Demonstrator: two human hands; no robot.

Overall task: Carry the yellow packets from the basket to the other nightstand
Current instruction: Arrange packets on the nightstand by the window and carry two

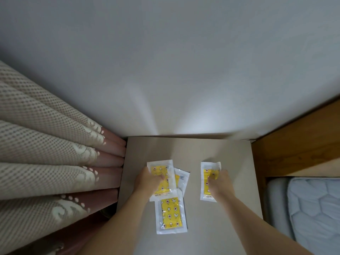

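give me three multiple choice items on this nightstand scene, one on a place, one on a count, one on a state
1. Where does the curtain hang relative to the nightstand?
A. to its left
B. to its right
C. behind it

2. How many yellow packets lie on the nightstand?
A. two
B. four
C. six

3. What is the right hand doing?
A. hanging idle off the nightstand
B. resting on a lone packet
C. lifting a basket

Answers:
1. A, the folds fill the left edge, while the bed is on the right.
2. B, there is a cluster of three under and beside the left hand: the top packet, the tucked packet, and the near packet. The single packet lies apart.
3. B, its fingers lie on the single packet, which sits flat on the top.
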